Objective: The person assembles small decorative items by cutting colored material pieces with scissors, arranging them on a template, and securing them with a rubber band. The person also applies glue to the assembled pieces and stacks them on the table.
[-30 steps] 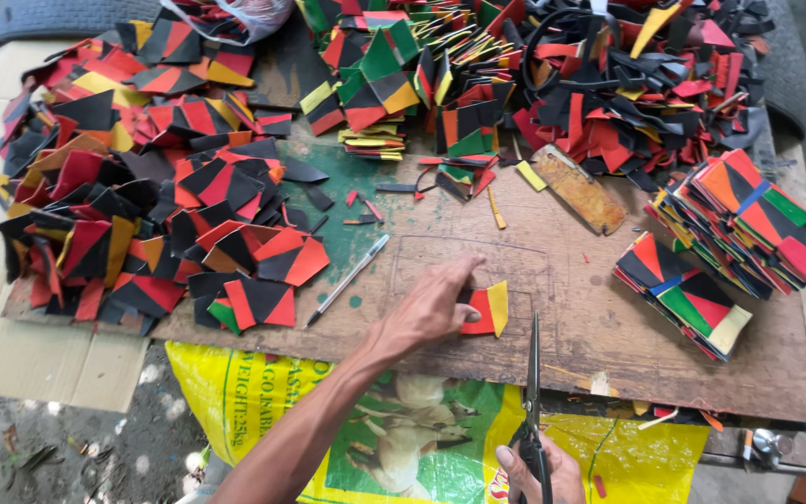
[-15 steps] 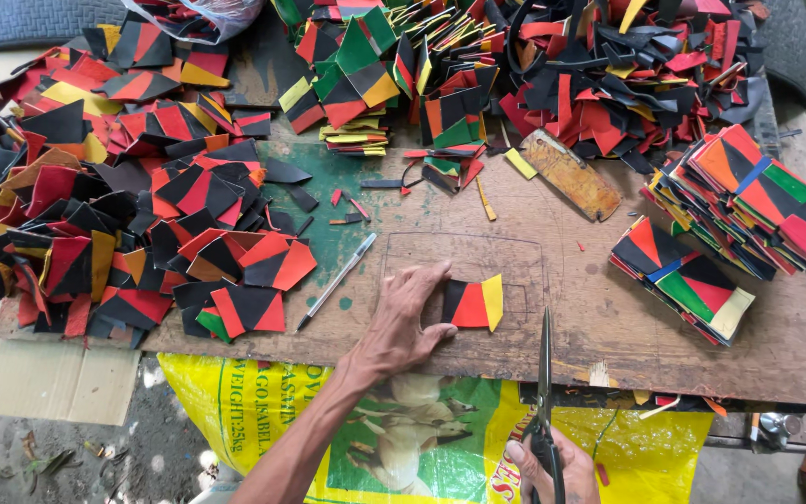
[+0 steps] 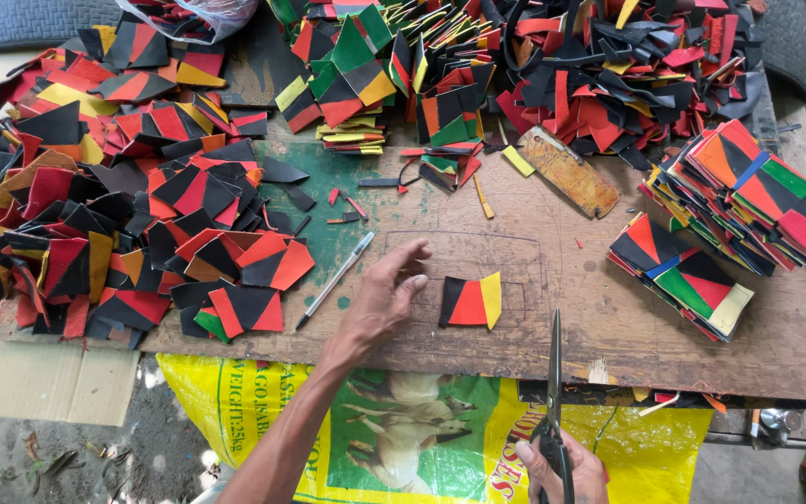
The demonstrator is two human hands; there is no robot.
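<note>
Patch: black, red and yellow panel piece (image 3: 469, 301), flat on the table (image 3: 608, 317), alone near the front edge.
Left hand (image 3: 386, 297): palm down just left of the patch, grip slack, fingers apart, holding nothing.
Right hand (image 3: 566, 471): grip clamped on black scissors (image 3: 554, 397), blades together, pointing up.
Pen (image 3: 334, 280): beside left hand, slanted.
Sack (image 3: 422, 439): yellow and green, horse picture, hanging under table edge.
Stacks: neat multicolour pile (image 3: 739, 215) at right.
</note>
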